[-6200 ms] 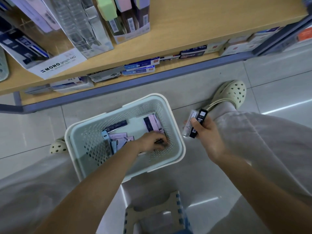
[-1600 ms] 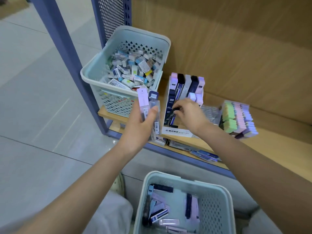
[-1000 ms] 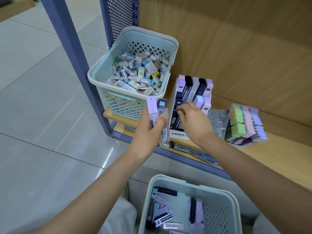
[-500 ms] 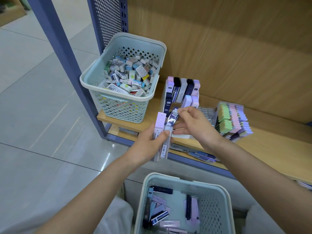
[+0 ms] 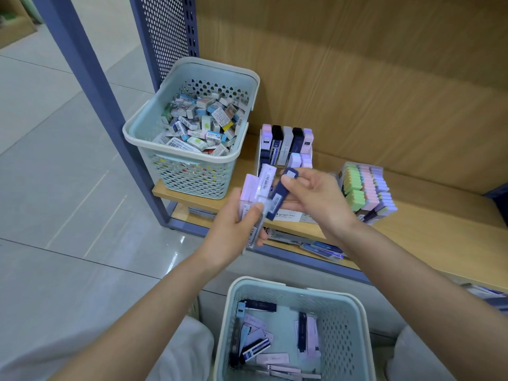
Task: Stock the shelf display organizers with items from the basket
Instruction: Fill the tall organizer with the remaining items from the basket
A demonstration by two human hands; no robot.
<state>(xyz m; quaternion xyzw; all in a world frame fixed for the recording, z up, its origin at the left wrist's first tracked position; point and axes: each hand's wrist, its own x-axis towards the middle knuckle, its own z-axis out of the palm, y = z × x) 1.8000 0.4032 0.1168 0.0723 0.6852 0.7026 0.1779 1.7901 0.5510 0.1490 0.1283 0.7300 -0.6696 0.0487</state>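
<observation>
Right now, both hands are up in the middle of the view, in front of the wooden shelf [image 5: 439, 232]. The left hand [image 5: 236, 226] has its fingers and thumb curled round a little bunch of slim cases [image 5: 258, 185], pink and clear ones, standing up out of the fist. At 3 o'clock from it, the right hand [image 5: 313, 199] pinches one dark blue case [image 5: 280, 196] between thumb and fingers. The blue case leans, with its top toward 1 o'clock, and it touches the bunch.

Just behind the hands, at 12 o'clock, the display organizer [image 5: 288, 215] sits on the shelf. Pink, black, grey and purple cases [image 5: 287, 141] stand in a row at its back. At 3 o'clock from it is a block of green, pink and purple items [image 5: 365, 188].

At 6 o'clock in the view sits the basket [image 5: 339, 328], pale blue with a white rim. More slim cases [image 5: 255, 347] lie flat on its bottom, some dark, some pink.

At 10 o'clock from the hands, a second basket [image 5: 192, 174] stands on the end of the shelf. It is heaped with small boxes [image 5: 200, 125]. A blue post [image 5: 90, 92] runs up beside it, with grey floor tiles [image 5: 55, 188] at 9 o'clock.
</observation>
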